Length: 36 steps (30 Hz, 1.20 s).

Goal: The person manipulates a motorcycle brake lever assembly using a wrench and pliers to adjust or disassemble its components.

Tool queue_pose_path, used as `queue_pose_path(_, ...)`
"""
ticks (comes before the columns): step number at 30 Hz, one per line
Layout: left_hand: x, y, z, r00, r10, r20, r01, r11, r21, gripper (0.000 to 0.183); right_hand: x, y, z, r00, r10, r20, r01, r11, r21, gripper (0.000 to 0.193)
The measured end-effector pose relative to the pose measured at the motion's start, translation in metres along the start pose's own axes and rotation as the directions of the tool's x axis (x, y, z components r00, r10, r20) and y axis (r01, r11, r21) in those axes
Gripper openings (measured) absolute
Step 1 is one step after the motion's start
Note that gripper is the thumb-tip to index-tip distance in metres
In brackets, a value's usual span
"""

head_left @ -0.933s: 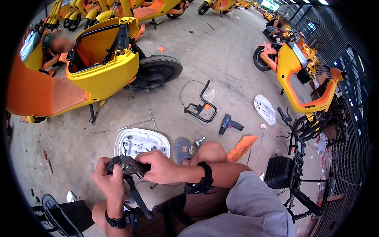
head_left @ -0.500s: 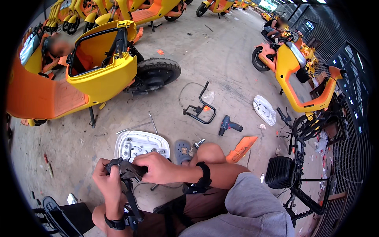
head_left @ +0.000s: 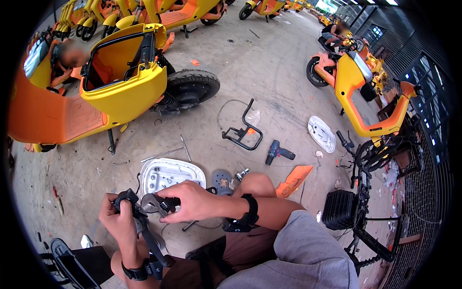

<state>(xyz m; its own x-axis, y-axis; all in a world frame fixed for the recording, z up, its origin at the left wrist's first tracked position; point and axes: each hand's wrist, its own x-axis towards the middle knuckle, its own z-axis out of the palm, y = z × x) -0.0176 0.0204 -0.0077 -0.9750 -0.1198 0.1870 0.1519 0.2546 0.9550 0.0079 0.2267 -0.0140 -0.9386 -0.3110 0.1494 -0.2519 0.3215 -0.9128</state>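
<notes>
Facing a yellow-and-orange scooter (head_left: 127, 94) beyond and left of the white tray (head_left: 166, 165). On that tray's near side, gripping a black lever (head_left: 153, 244) in the curled left hand (head_left: 118, 216) and a grey wrench (head_left: 152, 204) in the closed right hand (head_left: 190, 200).

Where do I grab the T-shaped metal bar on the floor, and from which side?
Probably best by the crossbar, coming from the right: it lies flat at the right end of the long leg, while the white tray lies close on the near side. The right hand would likely need freeing first, since it holds a wrench.
</notes>
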Motion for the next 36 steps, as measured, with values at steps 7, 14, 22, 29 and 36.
queue_pose_path(7, -0.006, -0.005, 0.002, 0.998, 0.061, 0.028, -0.064, 0.994, 0.090, 0.008, -0.003, 0.006, 0.006, 0.997, -0.071, -0.043, 0.067, 0.994, -0.086, 0.053)
queue_pose_path(14, -0.009, 0.000, 0.002, 1.000, 0.008, 0.020, -0.010, 0.997, 0.082, 0.007, -0.003, 0.002, 0.002, 0.999, -0.031, 0.011, 0.032, 0.991, -0.131, 0.055)
queue_pose_path(22, 0.003, 0.006, 0.005, 0.999, -0.032, -0.040, 0.031, 0.999, -0.022, 0.007, -0.002, 0.004, 0.001, 0.979, -0.168, -0.113, 0.132, 0.952, -0.276, 0.052)
queue_pose_path(29, 0.000, -0.002, -0.001, 0.998, -0.058, 0.002, 0.057, 0.998, 0.038, 0.011, 0.001, 0.004, 0.011, 0.973, -0.202, -0.108, 0.167, 0.949, -0.268, 0.051)
queue_pose_path(36, -0.002, -0.002, 0.003, 0.997, 0.072, 0.001, -0.071, 0.984, 0.164, 0.013, -0.002, 0.007, 0.008, 0.991, -0.117, -0.068, 0.099, 0.971, -0.219, 0.053)
